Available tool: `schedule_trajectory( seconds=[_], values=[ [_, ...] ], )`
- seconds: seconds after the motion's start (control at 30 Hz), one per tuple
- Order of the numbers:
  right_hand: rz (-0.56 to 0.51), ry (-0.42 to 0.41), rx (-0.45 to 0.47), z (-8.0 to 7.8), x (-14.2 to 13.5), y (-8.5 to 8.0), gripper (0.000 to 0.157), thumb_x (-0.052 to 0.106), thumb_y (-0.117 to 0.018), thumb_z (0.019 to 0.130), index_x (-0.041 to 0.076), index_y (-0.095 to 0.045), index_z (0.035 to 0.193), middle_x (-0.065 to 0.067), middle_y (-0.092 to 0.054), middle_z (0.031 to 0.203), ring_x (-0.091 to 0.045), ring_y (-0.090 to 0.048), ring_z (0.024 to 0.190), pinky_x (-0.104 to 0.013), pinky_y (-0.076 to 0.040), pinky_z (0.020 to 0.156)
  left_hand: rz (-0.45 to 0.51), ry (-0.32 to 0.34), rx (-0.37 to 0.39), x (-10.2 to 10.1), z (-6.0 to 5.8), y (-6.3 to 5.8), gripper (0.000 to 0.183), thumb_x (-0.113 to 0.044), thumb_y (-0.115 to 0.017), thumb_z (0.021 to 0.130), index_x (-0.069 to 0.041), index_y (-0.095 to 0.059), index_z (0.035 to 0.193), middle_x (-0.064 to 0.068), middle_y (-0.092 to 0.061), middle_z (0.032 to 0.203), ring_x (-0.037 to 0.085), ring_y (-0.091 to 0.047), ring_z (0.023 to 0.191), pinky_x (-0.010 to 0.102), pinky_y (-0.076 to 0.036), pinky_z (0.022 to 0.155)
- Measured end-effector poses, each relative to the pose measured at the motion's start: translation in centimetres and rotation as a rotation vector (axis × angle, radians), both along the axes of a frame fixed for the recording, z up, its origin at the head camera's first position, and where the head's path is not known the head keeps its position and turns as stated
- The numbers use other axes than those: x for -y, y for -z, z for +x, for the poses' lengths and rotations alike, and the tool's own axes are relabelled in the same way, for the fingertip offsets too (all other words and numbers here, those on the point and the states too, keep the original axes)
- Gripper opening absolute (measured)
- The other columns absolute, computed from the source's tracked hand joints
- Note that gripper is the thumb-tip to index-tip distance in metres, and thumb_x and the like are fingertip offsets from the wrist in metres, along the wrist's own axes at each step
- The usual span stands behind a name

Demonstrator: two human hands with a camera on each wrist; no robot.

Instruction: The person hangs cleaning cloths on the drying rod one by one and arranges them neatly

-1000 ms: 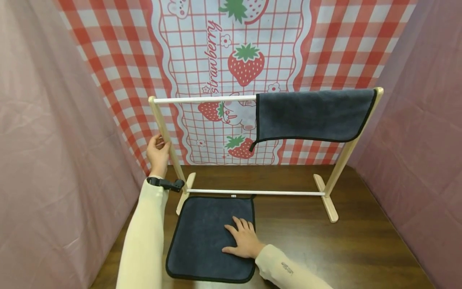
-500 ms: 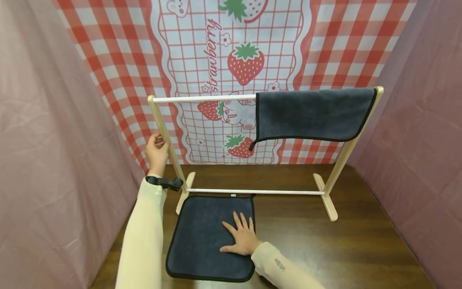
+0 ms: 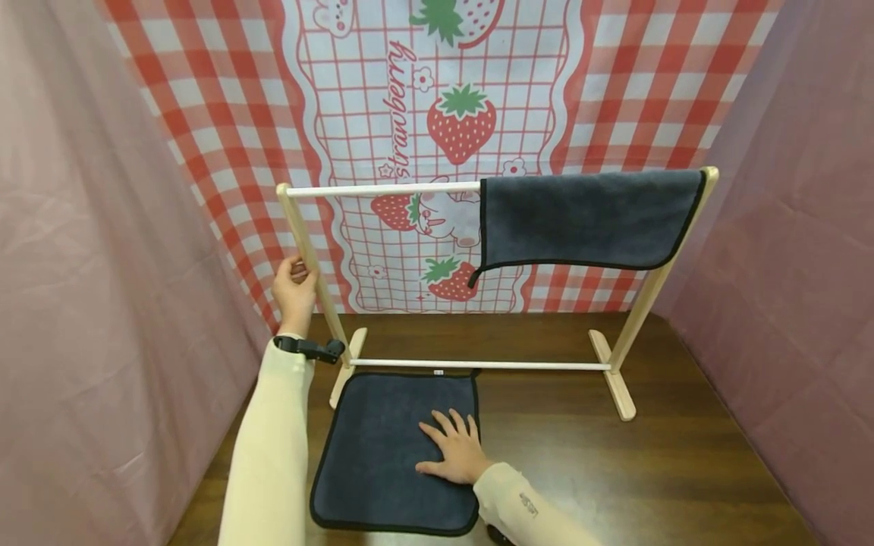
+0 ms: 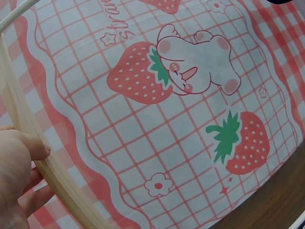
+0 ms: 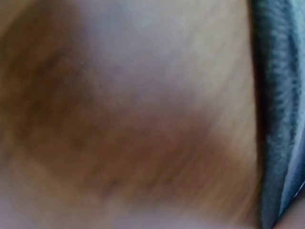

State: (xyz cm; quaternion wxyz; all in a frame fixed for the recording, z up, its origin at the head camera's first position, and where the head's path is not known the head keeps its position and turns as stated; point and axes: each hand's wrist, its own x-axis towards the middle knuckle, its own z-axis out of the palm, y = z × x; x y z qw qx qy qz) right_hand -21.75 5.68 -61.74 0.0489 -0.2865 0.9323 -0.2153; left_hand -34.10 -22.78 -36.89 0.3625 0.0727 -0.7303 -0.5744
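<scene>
In the head view, a wooden rack with white rods (image 3: 382,189) stands on the table. My left hand (image 3: 296,294) grips its left post (image 3: 322,297) partway up; the left wrist view has the thumb and fingers (image 4: 35,147) on either side of the wood. A dark grey towel (image 3: 382,447) with black edging lies flat in front of the rack's left half. Fingers spread, my right hand (image 3: 454,453) rests on that towel's right side. The right wrist view is blurred, with a strip of grey fabric (image 5: 281,114) at its right edge.
A second dark grey towel (image 3: 587,220) hangs over the right half of the top rod, its loop at the lower left corner. A checked strawberry cloth (image 3: 460,121) covers the back. Pink curtains (image 3: 102,303) flank the brown table (image 3: 683,470).
My right hand has shifted slightly left over the towel, its fingers spreading and then drawing a little closer. My left hand stays on the post. Both towels keep their places.
</scene>
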Motion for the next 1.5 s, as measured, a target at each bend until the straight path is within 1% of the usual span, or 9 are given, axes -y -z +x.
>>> schedule_trajectory(
  seconds=[0.23, 0.37, 0.47, 0.63, 0.77, 0.87, 1.07, 1.33, 1.5],
  values=[
    [-0.007, 0.019, -0.018, 0.01, 0.41, -0.23, 0.067, 0.057, -0.06, 0.092, 0.019, -0.05, 0.147, -0.004, -0.043, 0.151, -0.039, -0.031, 0.139, -0.071, -0.021, 0.107, -0.016, -0.003, -0.004, 0.13, 0.0, -0.23, 0.032, 0.008, -0.063, 0.086, 0.011, -0.062, 0.119, 0.029, -0.065, 0.11, 0.036, -0.063, 0.098, 0.027, -0.052, 0.083],
    [-0.05, 0.019, -0.037, 0.07, 0.39, -0.43, 0.057, 0.045, -0.064, 0.094, 0.015, -0.055, 0.143, -0.005, -0.047, 0.148, -0.037, -0.035, 0.136, -0.069, -0.023, 0.105, -0.025, -0.004, -0.01, 0.13, -0.05, -0.27, 0.032, 0.008, -0.063, 0.086, 0.01, -0.063, 0.118, 0.029, -0.066, 0.11, 0.036, -0.064, 0.098, 0.03, -0.054, 0.084],
    [-0.082, 0.008, -0.062, 0.14, 0.26, -0.51, 0.05, 0.037, -0.065, 0.095, 0.013, -0.058, 0.139, -0.004, -0.05, 0.144, -0.035, -0.038, 0.132, -0.065, -0.026, 0.103, -0.028, -0.007, -0.012, 0.07, -0.11, -0.26, 0.032, 0.008, -0.063, 0.086, 0.01, -0.063, 0.118, 0.028, -0.067, 0.11, 0.035, -0.065, 0.096, 0.026, -0.054, 0.081],
    [-0.138, -0.037, -0.125, 0.19, 0.01, -0.1, 0.037, 0.031, -0.065, 0.096, 0.015, -0.065, 0.129, -0.003, -0.056, 0.136, -0.029, -0.045, 0.123, -0.06, -0.03, 0.095, -0.018, -0.018, -0.032, -0.01, -0.26, -0.13, 0.032, 0.01, -0.061, 0.084, 0.01, -0.063, 0.116, 0.029, -0.067, 0.108, 0.033, -0.064, 0.093, 0.017, -0.05, 0.076],
    [-0.214, -0.061, -0.146, 0.1, -0.05, 0.12, 0.021, 0.026, -0.067, 0.095, 0.018, -0.068, 0.113, -0.001, -0.058, 0.128, -0.025, -0.047, 0.115, -0.061, -0.029, 0.093, -0.023, -0.019, -0.043, 0.02, -0.29, -0.07, 0.032, 0.01, -0.061, 0.084, 0.011, -0.063, 0.116, 0.03, -0.066, 0.107, 0.034, -0.064, 0.093, 0.016, -0.048, 0.075],
    [-0.239, -0.069, -0.145, 0.0, -0.02, 0.19, 0.012, 0.022, -0.069, 0.093, 0.02, -0.067, 0.105, 0.002, -0.06, 0.123, -0.022, -0.049, 0.112, -0.062, -0.028, 0.093, -0.023, -0.013, -0.042, 0.06, -0.23, -0.05, 0.031, 0.01, -0.062, 0.085, 0.01, -0.063, 0.116, 0.029, -0.067, 0.108, 0.034, -0.063, 0.094, 0.016, -0.048, 0.075],
    [-0.206, -0.07, -0.148, -0.13, 0.04, 0.4, 0.012, 0.015, -0.066, 0.094, 0.022, -0.065, 0.104, 0.006, -0.06, 0.119, -0.018, -0.05, 0.105, -0.058, -0.029, 0.091, -0.021, -0.019, -0.029, 0.07, -0.17, -0.05, 0.031, 0.009, -0.062, 0.086, 0.009, -0.064, 0.117, 0.028, -0.067, 0.107, 0.032, -0.063, 0.094, 0.016, -0.048, 0.075],
    [-0.142, -0.109, -0.138, 0.09, -0.04, 0.03, 0.022, 0.013, -0.055, 0.101, 0.026, -0.069, 0.112, 0.005, -0.052, 0.104, -0.013, -0.043, 0.089, -0.041, -0.028, 0.079, -0.019, -0.008, -0.027, 0.12, -0.07, 0.26, 0.031, 0.009, -0.062, 0.086, 0.01, -0.063, 0.117, 0.029, -0.066, 0.108, 0.034, -0.063, 0.095, 0.016, -0.048, 0.074],
    [-0.154, -0.118, -0.177, -0.13, -0.03, 0.39, 0.019, 0.014, -0.057, 0.099, 0.026, -0.069, 0.109, 0.005, -0.05, 0.097, -0.012, -0.041, 0.084, -0.034, -0.024, 0.073, -0.016, -0.01, -0.015, 0.06, -0.01, 0.33, 0.031, 0.009, -0.062, 0.086, 0.01, -0.063, 0.117, 0.028, -0.066, 0.108, 0.033, -0.063, 0.094, 0.016, -0.048, 0.075]
  ],
)
